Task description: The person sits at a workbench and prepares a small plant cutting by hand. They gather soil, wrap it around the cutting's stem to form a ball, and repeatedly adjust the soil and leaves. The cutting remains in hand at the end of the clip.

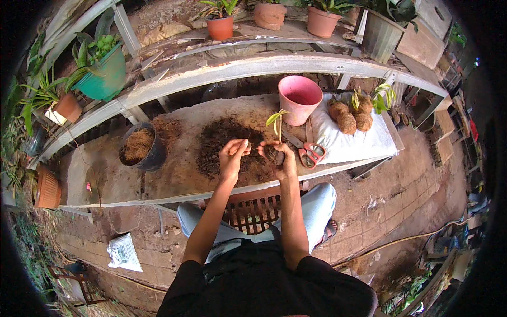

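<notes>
In my right hand [285,162] is a small seedling [277,122] with a few yellow-green leaves, its dark root ball [273,155] wrapped by the fingers. Just left of it, my left hand [232,157] is closed in a pinch. What its fingertips hold, if anything, is too small to make out. Beneath both hands lies a heap of dark soil [214,142], spread on the worn bench top [182,182]. Red-handled scissors [312,154] rest just right of my right hand. Beyond the hands stands a pink pot [300,100].
A black pot [141,147] of brown fibre stands at the left. On the right, a white sack [351,145] bears several brown root balls [347,123] with leafy shoots. Potted plants line the raised rail [237,66] behind. A terracotta pot [48,186] sits at the bench's left end.
</notes>
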Action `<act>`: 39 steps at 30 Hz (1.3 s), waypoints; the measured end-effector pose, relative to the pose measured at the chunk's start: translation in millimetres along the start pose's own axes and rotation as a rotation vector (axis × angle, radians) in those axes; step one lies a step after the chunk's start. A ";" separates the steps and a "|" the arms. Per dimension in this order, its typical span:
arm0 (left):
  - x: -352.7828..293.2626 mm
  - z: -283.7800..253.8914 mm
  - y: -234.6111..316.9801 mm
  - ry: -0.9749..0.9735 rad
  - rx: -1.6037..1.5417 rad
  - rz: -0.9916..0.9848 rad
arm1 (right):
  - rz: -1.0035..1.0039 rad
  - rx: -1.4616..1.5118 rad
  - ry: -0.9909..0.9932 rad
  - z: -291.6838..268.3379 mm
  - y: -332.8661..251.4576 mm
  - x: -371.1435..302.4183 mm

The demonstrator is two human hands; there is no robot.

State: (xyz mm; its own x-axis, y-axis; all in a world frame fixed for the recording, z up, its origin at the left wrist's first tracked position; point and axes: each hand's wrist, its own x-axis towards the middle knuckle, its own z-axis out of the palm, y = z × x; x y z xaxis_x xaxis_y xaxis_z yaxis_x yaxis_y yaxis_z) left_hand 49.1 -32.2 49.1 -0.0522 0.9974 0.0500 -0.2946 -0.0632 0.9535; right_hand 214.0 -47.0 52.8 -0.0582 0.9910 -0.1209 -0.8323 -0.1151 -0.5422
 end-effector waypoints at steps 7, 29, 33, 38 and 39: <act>-4.7 4.0 -5.2 -0.025 -0.014 -0.057 | -0.061 -0.091 -0.024 -11.8 -1.4 1.2; -19.8 24.9 -3.3 -0.214 -0.014 0.024 | -0.061 -0.010 0.015 -16.0 -8.0 0.1; -24.2 29.8 0.3 -0.214 -0.044 0.021 | -0.102 -0.167 -0.013 -9.8 -6.8 -1.5; -26.6 32.9 2.0 -0.222 -0.026 0.056 | -0.108 -0.198 -0.066 -12.0 -5.7 -1.0; -27.6 33.7 1.5 -0.217 -0.011 0.082 | -0.145 -0.182 -0.050 -11.9 -4.9 0.1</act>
State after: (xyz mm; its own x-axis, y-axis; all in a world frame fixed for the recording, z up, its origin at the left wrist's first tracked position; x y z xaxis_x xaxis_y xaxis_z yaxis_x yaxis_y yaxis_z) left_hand 82.3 -58.6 59.2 0.1295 0.9731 0.1908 -0.3082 -0.1434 0.9404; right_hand 224.7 -47.1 45.5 0.0238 0.9997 0.0082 -0.7214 0.0228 -0.6921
